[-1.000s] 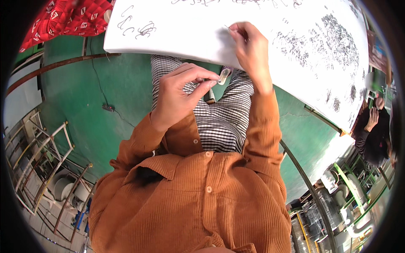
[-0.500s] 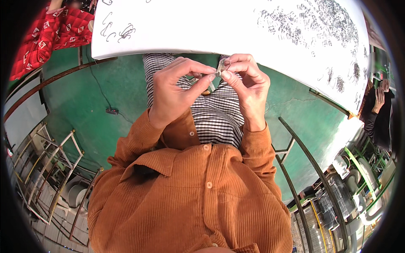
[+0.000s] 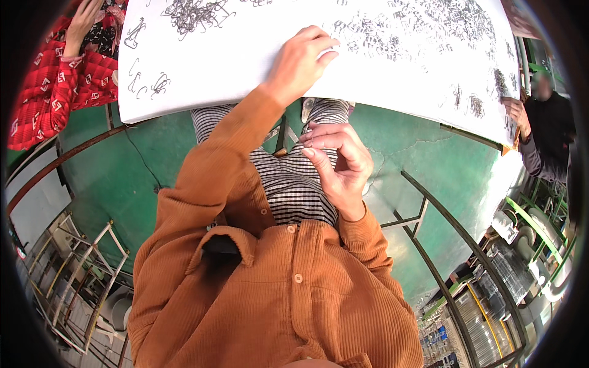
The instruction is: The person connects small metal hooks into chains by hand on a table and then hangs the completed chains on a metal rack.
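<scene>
My left hand (image 3: 300, 64) is stretched out over the white tabletop (image 3: 245, 73), at the near left edge of a wide scatter of small dark curved pieces (image 3: 374, 40). Its thumb and fingertips are a little apart, and I make out nothing between them. Lower down, in front of the table edge and above my lap, my right hand (image 3: 340, 162) is closed in a pinch. A thin, small curved piece (image 3: 308, 141) shows at its fingertips, too tiny to tell its kind.
More dark pieces lie in a heap (image 3: 193, 15) at the far left and a small cluster (image 3: 161, 83) near the left corner. A person in a red patterned sleeve (image 3: 58, 92) sits at left; another in dark clothes (image 3: 546, 129) is at right. Metal frames (image 3: 454, 227) stand on the green floor.
My left hand has left the right hand and moved up and forward over the table. My right hand has moved slightly down and left, still pinching. More of the tabletop shows.
</scene>
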Tool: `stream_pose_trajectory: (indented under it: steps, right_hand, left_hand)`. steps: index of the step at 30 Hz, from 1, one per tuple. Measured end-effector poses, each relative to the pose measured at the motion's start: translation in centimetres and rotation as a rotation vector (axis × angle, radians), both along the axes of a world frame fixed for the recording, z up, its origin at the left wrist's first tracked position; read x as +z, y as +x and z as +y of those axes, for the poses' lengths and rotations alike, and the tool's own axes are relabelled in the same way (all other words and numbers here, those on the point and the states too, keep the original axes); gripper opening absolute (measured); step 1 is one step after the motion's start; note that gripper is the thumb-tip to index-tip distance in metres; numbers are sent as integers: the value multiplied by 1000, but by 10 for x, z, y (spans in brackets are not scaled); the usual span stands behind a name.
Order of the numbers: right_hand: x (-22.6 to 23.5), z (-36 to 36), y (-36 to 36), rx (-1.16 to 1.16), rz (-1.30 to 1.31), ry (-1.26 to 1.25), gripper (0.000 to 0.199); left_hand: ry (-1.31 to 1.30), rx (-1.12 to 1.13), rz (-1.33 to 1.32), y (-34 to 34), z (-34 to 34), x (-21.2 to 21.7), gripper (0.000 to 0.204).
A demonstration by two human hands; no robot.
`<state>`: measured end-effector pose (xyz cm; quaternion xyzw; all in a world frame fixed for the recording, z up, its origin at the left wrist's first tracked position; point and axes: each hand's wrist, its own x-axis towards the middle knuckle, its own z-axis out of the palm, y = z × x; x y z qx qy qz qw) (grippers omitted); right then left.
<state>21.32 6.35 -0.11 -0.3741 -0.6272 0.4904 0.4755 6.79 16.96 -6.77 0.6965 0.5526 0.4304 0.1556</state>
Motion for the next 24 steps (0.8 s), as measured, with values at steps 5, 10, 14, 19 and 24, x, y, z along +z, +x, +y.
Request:
stream_pose_trajectory:
  steps: [5, 10, 14, 19, 24]
  right_hand:
    - [-9, -1, 4, -55, 23, -10, 12]
    - [-15, 3, 4, -21, 33, -25, 12]
    - [-19, 6, 1, 36, -14, -25, 13]
    - [-17, 6, -4, 72, -31, -52, 12]
    - [-18, 7, -9, 73, -59, -46, 12]
  left_hand:
    - [-4, 15, 277, 11, 20, 0, 23]
    - [-238, 36, -120, -25, -3, 7, 31]
    - [-231, 137, -114, -43, -15, 7, 36]
    - [-118, 119, 174, -45, -18, 3, 29]
    - [83, 68, 309, -56, -21, 1, 21]
